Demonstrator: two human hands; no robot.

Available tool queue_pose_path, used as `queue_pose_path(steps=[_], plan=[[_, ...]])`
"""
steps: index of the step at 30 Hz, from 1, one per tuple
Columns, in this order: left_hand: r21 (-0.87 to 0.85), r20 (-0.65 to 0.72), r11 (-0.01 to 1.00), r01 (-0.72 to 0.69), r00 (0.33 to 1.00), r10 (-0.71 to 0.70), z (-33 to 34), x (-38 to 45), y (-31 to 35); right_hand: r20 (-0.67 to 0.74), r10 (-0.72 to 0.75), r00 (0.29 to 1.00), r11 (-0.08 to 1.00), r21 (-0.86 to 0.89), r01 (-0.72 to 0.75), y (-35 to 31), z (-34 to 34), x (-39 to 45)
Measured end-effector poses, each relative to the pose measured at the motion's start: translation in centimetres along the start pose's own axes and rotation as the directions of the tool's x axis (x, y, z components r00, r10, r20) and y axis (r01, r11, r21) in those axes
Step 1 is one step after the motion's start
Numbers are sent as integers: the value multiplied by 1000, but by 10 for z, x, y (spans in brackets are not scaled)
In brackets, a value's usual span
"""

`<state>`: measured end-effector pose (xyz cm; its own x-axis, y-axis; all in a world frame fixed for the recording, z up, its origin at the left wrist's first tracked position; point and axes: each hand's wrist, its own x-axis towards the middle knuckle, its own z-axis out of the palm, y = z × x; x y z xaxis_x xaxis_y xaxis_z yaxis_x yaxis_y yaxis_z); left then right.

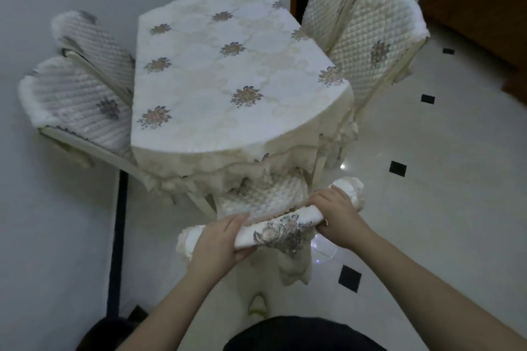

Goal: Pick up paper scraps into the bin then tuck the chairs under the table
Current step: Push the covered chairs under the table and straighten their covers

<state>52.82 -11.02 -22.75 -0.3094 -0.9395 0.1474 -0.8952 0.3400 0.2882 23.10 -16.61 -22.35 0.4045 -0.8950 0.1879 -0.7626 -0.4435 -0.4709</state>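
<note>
Both hands (281, 225) around chair (273, 232) top-rail

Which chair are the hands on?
The near chair: left hand and right hand grip its top rail. The other four flank the table, untouched.

One head-worn, wide-angle view, looking forward and steeply down.

The camera sits above a person's own arms, which reach in from the bottom edge. It is closest to the left hand (225, 239), the right hand (339, 216) and the near chair (271, 202). The table (228, 74) fills the middle, seen from above. Straight lines bow outward toward the edges. A wall lies left and tiled floor (427, 179) right.
</note>
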Motion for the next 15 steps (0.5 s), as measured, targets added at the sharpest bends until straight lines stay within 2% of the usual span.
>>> queue_pose_path(steps=[3, 5, 9, 15], plan=[[18, -18, 990, 143, 990, -143, 1, -11, -10, 15, -55, 998, 998, 29, 55, 8, 1, 0], [47, -40, 981, 190, 981, -188, 2, -14, -10, 37, -86, 996, 995, 48, 84, 13, 1, 1], [50, -82, 971, 232, 970, -228, 7, -8, 0, 61, -110, 992, 993, 46, 107, 23, -3, 7], [66, -66, 965, 255, 966, -250, 16, 5, 9, 53, -123, 991, 992, 26, 122, 38, -12, 17]])
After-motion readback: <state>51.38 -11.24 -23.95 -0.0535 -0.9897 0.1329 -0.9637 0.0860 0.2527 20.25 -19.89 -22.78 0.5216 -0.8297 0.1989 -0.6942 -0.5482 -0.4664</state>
